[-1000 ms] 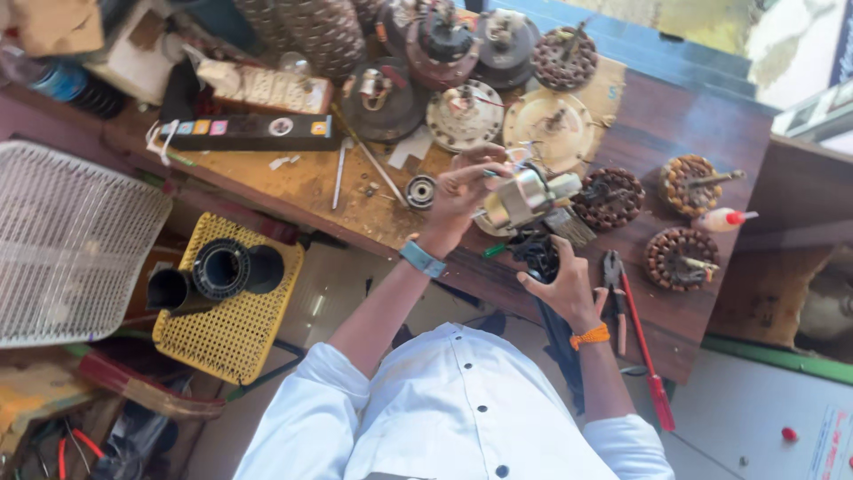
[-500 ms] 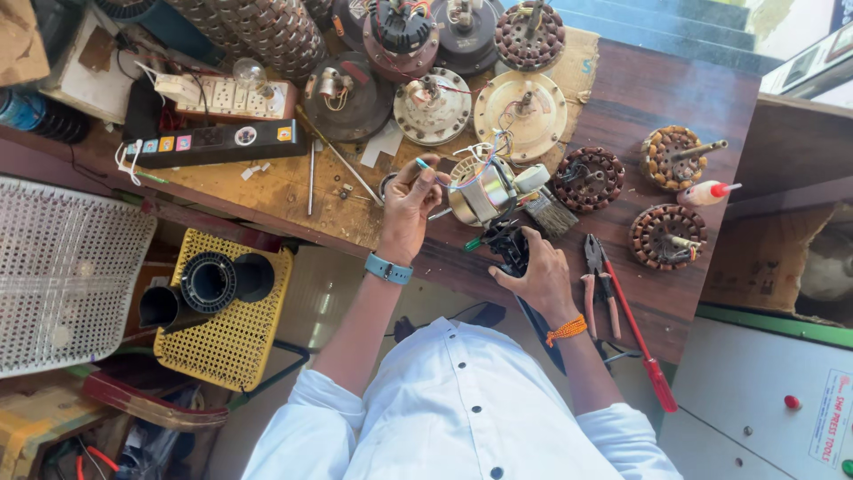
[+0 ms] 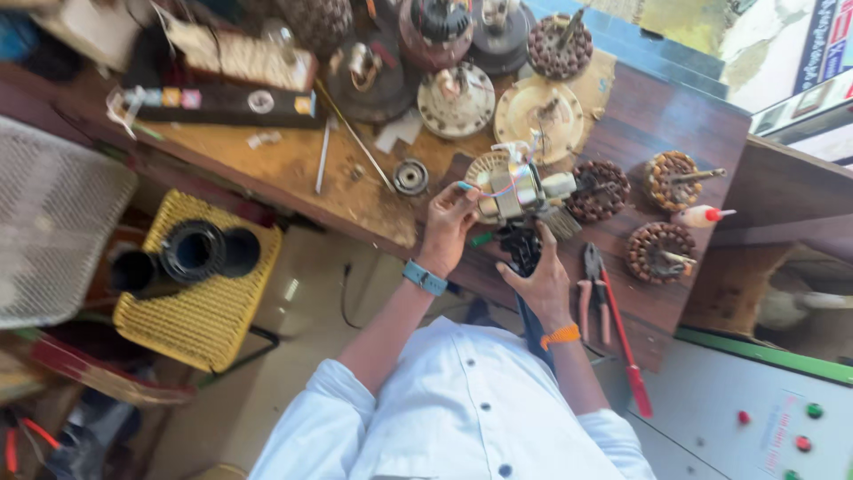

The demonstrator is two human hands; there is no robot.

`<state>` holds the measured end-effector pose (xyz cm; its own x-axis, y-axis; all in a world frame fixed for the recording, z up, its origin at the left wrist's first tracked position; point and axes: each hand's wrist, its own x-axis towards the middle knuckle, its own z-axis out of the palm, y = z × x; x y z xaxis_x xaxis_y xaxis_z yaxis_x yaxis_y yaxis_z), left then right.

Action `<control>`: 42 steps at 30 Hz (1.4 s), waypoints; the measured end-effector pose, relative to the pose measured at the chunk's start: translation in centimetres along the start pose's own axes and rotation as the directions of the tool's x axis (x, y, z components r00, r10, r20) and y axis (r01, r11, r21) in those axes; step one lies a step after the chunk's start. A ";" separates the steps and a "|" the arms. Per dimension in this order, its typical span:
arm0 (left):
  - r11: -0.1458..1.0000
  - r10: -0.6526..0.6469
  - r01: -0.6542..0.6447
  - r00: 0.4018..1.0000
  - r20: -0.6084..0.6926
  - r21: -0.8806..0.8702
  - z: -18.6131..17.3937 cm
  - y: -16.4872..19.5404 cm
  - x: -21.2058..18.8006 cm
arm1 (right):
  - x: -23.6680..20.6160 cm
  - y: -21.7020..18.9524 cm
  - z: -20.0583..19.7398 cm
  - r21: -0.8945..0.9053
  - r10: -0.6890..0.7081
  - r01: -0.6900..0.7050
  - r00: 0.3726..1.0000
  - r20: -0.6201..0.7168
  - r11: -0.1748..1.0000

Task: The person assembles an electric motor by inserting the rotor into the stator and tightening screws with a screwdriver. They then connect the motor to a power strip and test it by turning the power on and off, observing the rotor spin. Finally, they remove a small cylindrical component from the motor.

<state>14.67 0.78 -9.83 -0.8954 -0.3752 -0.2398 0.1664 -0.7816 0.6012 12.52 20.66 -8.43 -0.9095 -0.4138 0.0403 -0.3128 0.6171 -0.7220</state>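
Your left hand (image 3: 447, 222) has come back from the bearing (image 3: 410, 176) to pinch the fan motor (image 3: 514, 188) near the bench (image 3: 293, 169) front edge, while your right hand (image 3: 539, 277) stays clamped on its dark base (image 3: 520, 242).

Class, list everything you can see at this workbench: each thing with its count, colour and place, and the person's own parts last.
Small motor: one, silver-grey, bench edge.
Copper windings: several, brown, right side of the bench.
Bearing: one, metallic, bench middle.
Pliers: one, red handles, beside the right hand.
Yellow stool: one, on the floor at left, bearing black rings.
Left hand: on the small motor.
Right hand: below the small motor, on a black part.
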 end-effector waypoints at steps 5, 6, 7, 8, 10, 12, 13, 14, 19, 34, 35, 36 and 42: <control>0.959 0.129 -0.128 0.992 0.012 0.253 1.0 -3.2 0.7 | 0.5 2.6 -1.1 0.126 -0.195 0.214 0.969 -0.150 0.969; 0.953 0.109 -0.118 0.993 0.048 0.280 1.2 -3.5 0.7 | 0.6 3.0 -1.6 0.240 -0.174 0.216 0.967 -0.184 0.947; 0.946 0.087 -0.110 0.992 0.087 0.306 1.7 -3.7 0.9 | 0.8 3.3 -2.2 0.346 -0.149 0.219 0.965 -0.218 0.912; 0.940 0.061 -0.099 0.991 0.122 0.328 2.3 -3.9 0.9 | 0.8 3.4 -2.9 0.369 -0.118 0.178 0.977 -0.180 0.912; 0.772 0.141 -0.219 0.974 0.175 0.596 3.4 -4.0 0.8 | 1.5 3.2 -4.4 0.411 -0.062 0.098 0.993 -0.102 0.906; 0.594 0.188 -0.328 0.945 0.269 0.735 4.7 -3.4 0.7 | 2.6 2.4 -5.3 0.403 -0.107 0.136 0.990 -0.095 0.905; 0.535 0.197 -0.382 0.924 0.328 0.753 5.5 -3.2 0.7 | 3.4 2.1 -5.7 0.398 -0.127 0.154 0.988 -0.092 0.904; 0.474 0.202 -0.437 0.899 0.389 0.764 6.3 -2.9 0.8 | 4.3 1.9 -6.0 0.347 -0.144 0.156 0.988 -0.059 0.925; 0.348 0.161 -0.562 0.824 0.543 0.751 9.7 -2.2 1.1 | 7.2 3.6 -7.0 0.116 -0.528 0.537 0.843 -0.104 0.835; 0.747 0.057 0.091 0.978 -0.199 0.659 -3.6 -8.9 -2.4 | 5.8 6.5 -5.4 -0.108 -0.150 0.167 0.977 0.151 0.980; 0.775 0.022 0.120 0.976 -0.216 0.620 -3.9 -9.2 -2.5 | 6.2 6.6 -5.3 -0.070 -0.132 0.148 0.972 0.193 0.987; 0.802 -0.015 0.150 0.973 -0.231 0.579 -3.8 -9.4 -2.6 | 6.6 6.7 -5.2 -0.034 -0.115 0.126 0.965 0.235 0.991; 0.367 0.348 -0.272 0.927 0.140 0.890 1.9 -5.7 -3.9 | 7.9 6.4 -8.2 0.217 -0.118 0.028 0.902 0.416 0.976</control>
<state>16.44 7.70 -10.85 -0.8300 -0.5499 0.0930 -0.0632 0.2584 0.9640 1.15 26.81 -7.07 -0.6694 -0.7242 -0.1659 -0.2710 0.4459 -0.8531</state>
